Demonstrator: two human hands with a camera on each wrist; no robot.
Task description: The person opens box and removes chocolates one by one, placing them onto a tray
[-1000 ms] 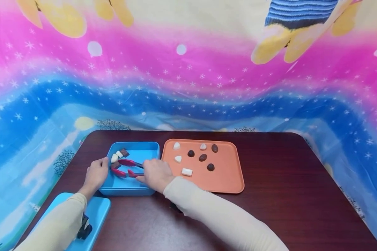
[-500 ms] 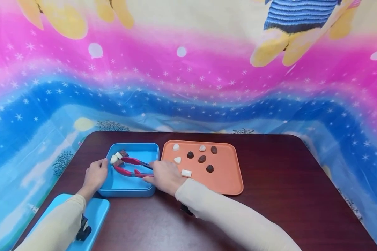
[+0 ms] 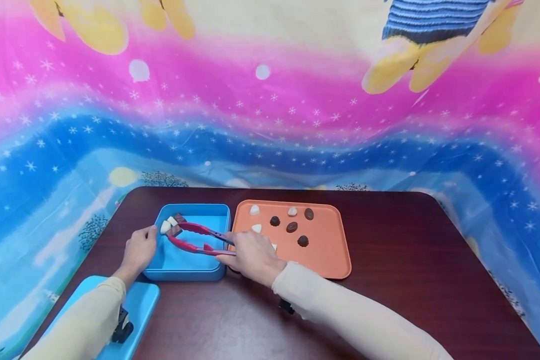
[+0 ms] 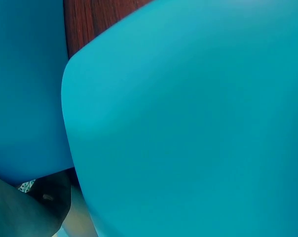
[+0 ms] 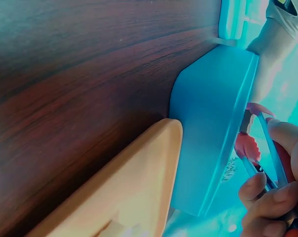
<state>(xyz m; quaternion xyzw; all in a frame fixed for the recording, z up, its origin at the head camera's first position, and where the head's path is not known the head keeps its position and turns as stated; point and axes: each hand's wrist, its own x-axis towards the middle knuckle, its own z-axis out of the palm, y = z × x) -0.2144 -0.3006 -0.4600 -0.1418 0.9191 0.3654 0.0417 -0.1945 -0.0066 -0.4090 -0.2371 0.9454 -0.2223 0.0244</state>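
In the head view my left hand (image 3: 139, 250) holds the left side wall of a blue box (image 3: 184, 274), thumb near the rim. My right hand (image 3: 254, 255) grips tongs with red tips (image 3: 194, 228). The tongs reach over the box with their tips spread apart. A brown chocolate-like block (image 3: 174, 230) lies at the tips, next to white pieces (image 3: 166, 227) and another brown block (image 3: 180, 218) along the box's left side. In the right wrist view the tongs (image 5: 247, 146) stand over the box (image 5: 208, 113), with fingers curled round their handles.
An orange tray (image 3: 317, 267) stands right of the box, bearing several white and dark brown pieces, among them an oval brown one (image 3: 309, 214). A blue lid (image 3: 145, 305) lies at the front left, under my left forearm. The table (image 3: 400, 270) is dark wood.
My right hand has moved right with the tongs, now partly over the tray. The tong tips have drawn back from the box's left side and spread wider. My left hand stays at the wall.
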